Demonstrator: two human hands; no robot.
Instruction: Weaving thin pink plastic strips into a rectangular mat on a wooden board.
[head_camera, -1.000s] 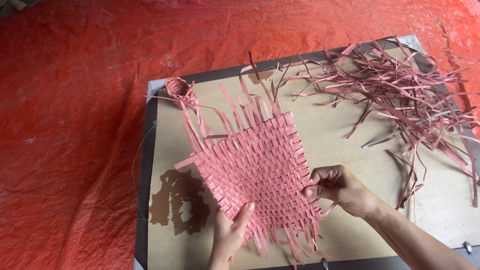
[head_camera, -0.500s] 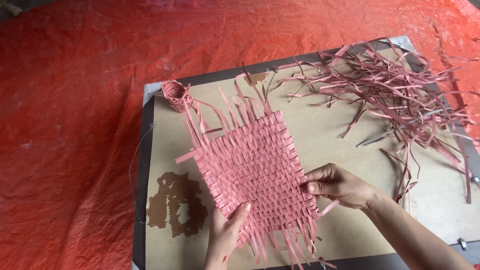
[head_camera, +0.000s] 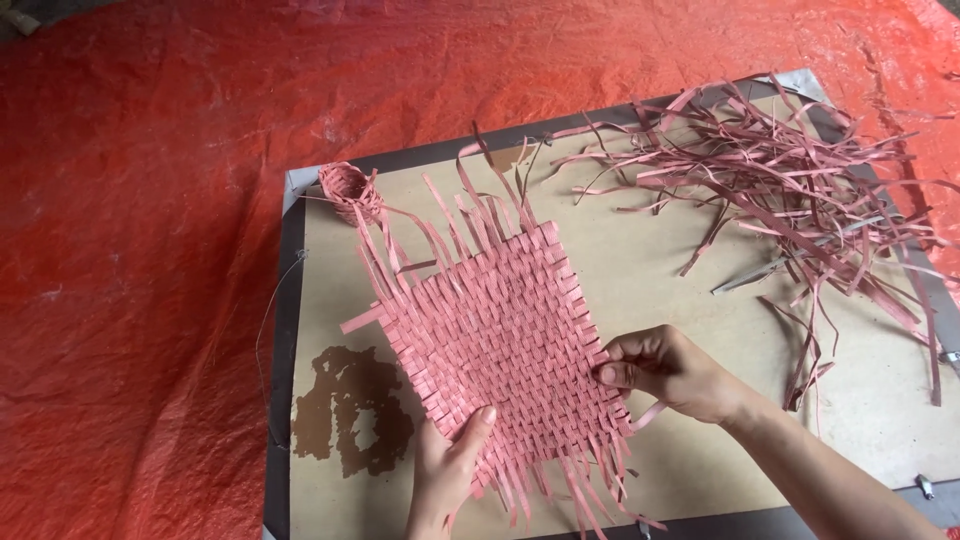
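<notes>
- Fingers of the right hand pinch the right edge of the woven pink mat, thumb on top; the left hand grips the lower edge, thumb pressed flat on the weave and the other fingers hidden under it.
- Red tarp covers the ground all around, and a flat board lies on it; the mat rests near the middle of this board, a little tilted.
- Most of the mat looks already woven: the middle is a dense, closed field. Unwoven strip ends still stick out at the top and at the bottom, so I judge that the edges are not finished.
- A big heap of loose pink strips lies at the far right of the board, apart from the mat.
- Open board is between mat and heap, also below the right wrist; on the left, the board's edge is near.
- A brown stain marks the board just left of the mat.
- A small coil of strip sits at the far left corner.
</notes>
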